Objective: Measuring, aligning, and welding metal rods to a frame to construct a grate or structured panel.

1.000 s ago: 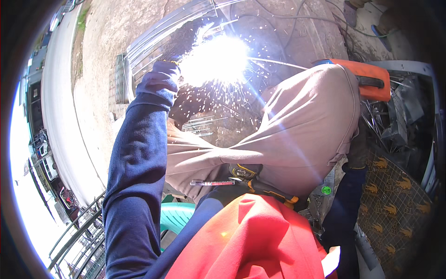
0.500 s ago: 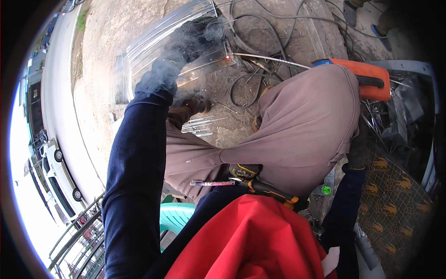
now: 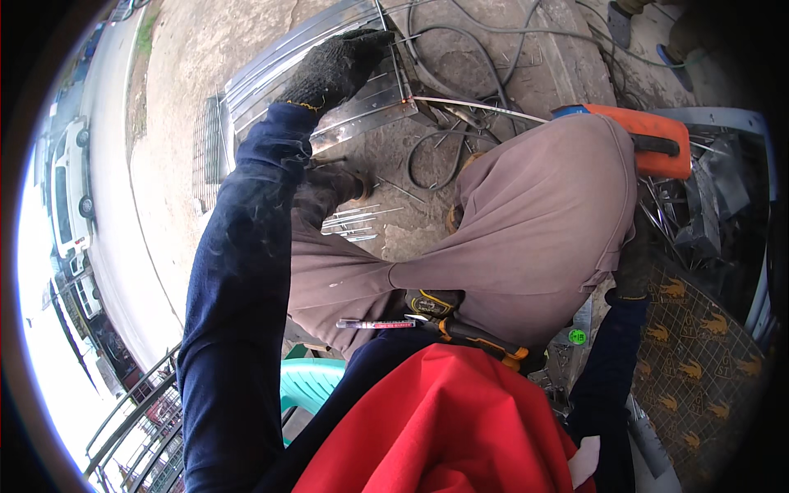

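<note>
My left hand (image 3: 335,72), in a dark knit glove, reaches over a shiny sheet-metal box (image 3: 362,111) on the ground. Its fingers are closed at the far corner around a thin metal bar (image 3: 398,66) on the box's right side. At the bar's near end, a small orange glow touches the tip of a thin pale welding rod (image 3: 485,107). The rod runs right and disappears behind my knee. My gloved right hand (image 3: 633,259) is low beside my right thigh; its fingers, and whatever holds the rod's other end, are hidden.
An orange case with a black handle (image 3: 657,144) stands beyond my knee, near metal scraps (image 3: 699,222). Black cables (image 3: 493,70) loop over the concrete. Cut metal rods (image 3: 349,222) lie by my left foot. Another person's feet (image 3: 620,25) show at top right.
The thick smoke over my left hand and the box has thinned to faint wisps. Flying sparks have gone, leaving a small glow. Both hands stay about where they were; vehicles on the road have shifted.
</note>
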`<state>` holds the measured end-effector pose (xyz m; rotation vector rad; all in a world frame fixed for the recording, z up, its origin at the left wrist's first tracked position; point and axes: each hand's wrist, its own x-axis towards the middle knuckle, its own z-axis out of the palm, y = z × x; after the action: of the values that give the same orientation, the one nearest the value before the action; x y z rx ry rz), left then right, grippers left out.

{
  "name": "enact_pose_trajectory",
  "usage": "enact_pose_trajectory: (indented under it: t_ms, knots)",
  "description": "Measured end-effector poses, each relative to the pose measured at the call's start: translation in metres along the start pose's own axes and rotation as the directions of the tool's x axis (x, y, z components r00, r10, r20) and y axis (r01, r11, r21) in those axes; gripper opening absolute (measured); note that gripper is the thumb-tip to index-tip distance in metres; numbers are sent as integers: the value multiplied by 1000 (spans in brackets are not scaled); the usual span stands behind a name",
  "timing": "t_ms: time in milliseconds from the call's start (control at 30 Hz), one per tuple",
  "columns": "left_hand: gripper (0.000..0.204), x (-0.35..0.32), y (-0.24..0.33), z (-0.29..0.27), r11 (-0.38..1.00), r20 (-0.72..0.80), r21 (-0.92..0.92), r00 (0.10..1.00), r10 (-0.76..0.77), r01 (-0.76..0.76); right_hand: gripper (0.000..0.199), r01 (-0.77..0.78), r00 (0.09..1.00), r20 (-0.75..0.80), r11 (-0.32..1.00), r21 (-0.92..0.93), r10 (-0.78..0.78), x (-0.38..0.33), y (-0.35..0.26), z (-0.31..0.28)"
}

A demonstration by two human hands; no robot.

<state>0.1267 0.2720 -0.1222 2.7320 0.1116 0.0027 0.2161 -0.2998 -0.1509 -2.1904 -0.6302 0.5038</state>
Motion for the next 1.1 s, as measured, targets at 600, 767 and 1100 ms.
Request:
enact_pose_trajectory:
  t_ms: [600,767,1100]
  knots:
    - [36,-8,15,-6,981,-107,138,982,154,-138,58,28,998,60,992,-127,-21,1,-6,-6]
    - [36,-4,19,-8,998,-11,62,1000,5,-4,55,40,999,18,989,-144,-38,-1,5,-8]
    - [35,-6,26,-12,994,-23,106,1000,1,2,51,49,999,-1,982,-181,-50,0,12,-6]
